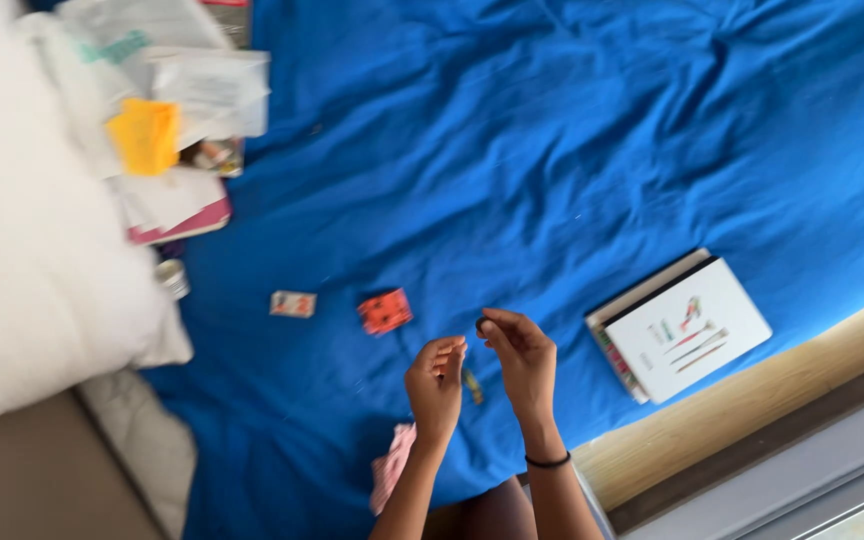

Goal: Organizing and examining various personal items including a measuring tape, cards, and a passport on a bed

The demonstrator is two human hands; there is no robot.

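Blue sheet (552, 150) is filling most of what I am seeing, rumpled across the bed, and I am holding both hands up over its near edge. My right hand (522, 360) is pinching a small dark object (479, 325) between thumb and fingertips; it is too small and blurred for me to say what it is. My left hand (436, 385) is sitting just beside it, fingertips pressed together as if pinching something very fine, though I cannot tell whether anything is in that grip. The two hands are nearly touching.

Judging from this, the work is fine fingertip handling, and I am thinking it goes best with the wrists steady and the hands low over the sheet, so a dropped piece lands where I can find it. A small olive-coloured bit (473, 387) is lying on the sheet right under my hands. An orange packet (385, 311) and a small card packet (293, 303) are lying a little beyond, well apart from a white box (692, 330) to the right. A pink cloth (392, 465) is lying by my left forearm. White pillows (32, 260) and a heap of papers (172, 110) are crowding the far left.
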